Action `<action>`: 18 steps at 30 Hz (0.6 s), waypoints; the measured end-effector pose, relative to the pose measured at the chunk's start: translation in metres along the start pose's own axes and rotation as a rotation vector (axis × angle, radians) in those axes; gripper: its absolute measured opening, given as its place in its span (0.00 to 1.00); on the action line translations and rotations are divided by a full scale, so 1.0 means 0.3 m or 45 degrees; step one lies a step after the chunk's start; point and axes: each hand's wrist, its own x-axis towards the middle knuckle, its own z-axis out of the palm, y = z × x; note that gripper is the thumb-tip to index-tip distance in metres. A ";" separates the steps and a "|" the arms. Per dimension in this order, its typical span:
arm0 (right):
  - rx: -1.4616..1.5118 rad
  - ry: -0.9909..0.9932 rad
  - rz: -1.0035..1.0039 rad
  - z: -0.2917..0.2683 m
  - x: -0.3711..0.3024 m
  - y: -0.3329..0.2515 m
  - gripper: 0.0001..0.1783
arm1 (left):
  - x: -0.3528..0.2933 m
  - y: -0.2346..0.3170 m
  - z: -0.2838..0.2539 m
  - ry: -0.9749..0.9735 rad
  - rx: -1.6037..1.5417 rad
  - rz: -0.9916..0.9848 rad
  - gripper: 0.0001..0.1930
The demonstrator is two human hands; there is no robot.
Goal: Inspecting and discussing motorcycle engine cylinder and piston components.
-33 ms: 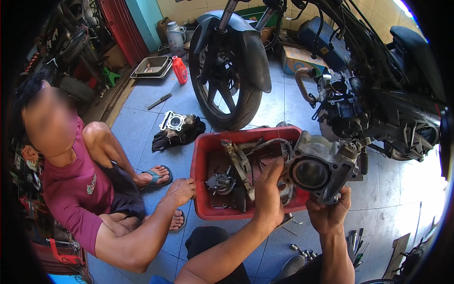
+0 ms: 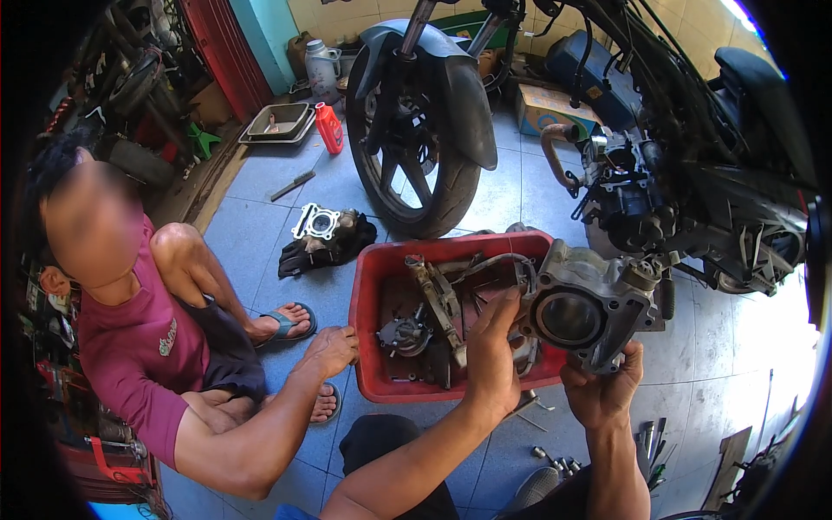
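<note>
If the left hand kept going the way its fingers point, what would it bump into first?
The left hand already grips the grey engine cylinder, fingers pointing up and away. Past it, probably the loose metal parts in the red tub, though depth is hard to judge.

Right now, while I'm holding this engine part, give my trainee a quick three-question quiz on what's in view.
1. True or false: both hands, the left hand and the right hand, grip the grey engine cylinder.
2. What lies under the cylinder? A) the red plastic tub of parts B) a blue bucket C) a cardboard box
3. Whose hand rests on the tub's left rim?

Key: 1 true. 2 A. 3 the seated person's hand, the person in the maroon shirt.
</note>
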 end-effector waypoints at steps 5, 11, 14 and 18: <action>0.003 -0.012 -0.002 -0.013 0.004 -0.001 0.15 | 0.001 0.000 0.003 0.013 0.003 -0.013 0.15; 0.071 -0.051 0.015 -0.028 0.007 -0.003 0.18 | -0.001 0.002 0.008 0.009 0.003 -0.014 0.15; 0.087 -0.064 0.026 -0.028 0.010 -0.002 0.18 | -0.002 -0.003 0.002 0.006 0.005 -0.007 0.15; 0.070 -0.062 0.028 -0.019 0.006 -0.003 0.18 | 0.004 -0.004 -0.003 0.020 0.012 -0.021 0.15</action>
